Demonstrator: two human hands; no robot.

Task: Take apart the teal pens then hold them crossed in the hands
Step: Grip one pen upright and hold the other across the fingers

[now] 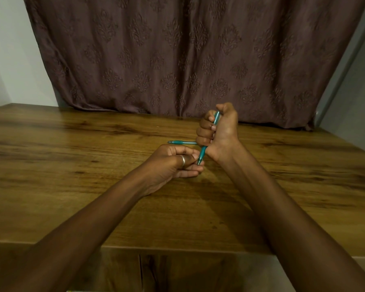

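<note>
Head view: the right hand (219,129) grips one teal pen (203,153) in a closed fist, and the left hand (173,163) pinches its tip, probably to unscrew it. The second pen (180,142) lies on the table (72,165) toward its far edge and seems whole; crossing is not yet done.

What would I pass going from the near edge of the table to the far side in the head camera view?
Near edge of the table → left hand, pinching the tip of the tilted teal pen → second teal pen, pointing left → brown curtain. The right hand gripping the tilted pen is raised, so its depth is unclear.
</note>
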